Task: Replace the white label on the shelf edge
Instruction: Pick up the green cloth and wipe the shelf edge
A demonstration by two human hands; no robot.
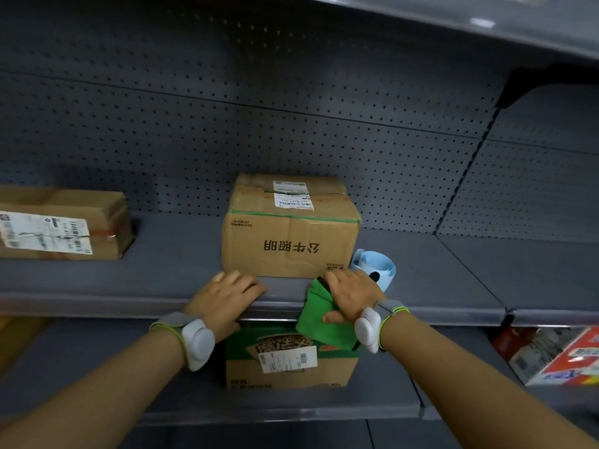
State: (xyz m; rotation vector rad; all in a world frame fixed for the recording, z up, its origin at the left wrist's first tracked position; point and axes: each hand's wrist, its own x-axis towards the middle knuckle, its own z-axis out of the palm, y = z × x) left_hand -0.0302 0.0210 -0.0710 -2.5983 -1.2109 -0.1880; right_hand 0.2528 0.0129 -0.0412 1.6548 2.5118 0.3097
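Note:
My left hand (227,294) rests flat on the front edge of the grey shelf (129,299), fingers spread over the edge strip. My right hand (351,294) presses a green cloth (319,322) against the same shelf edge; the cloth hangs down over the strip. A roll of pale blue and white labels (377,265) stands on the shelf just behind my right hand. No white label shows on the edge strip; the part under my hands and the cloth is hidden.
A brown cardboard box (290,234) stands on the shelf right behind my hands. Another box (61,225) lies at the left. Below, a green-topped carton (285,361) and colourful packs (564,358) sit on the lower shelf. An upper shelf (486,24) overhangs.

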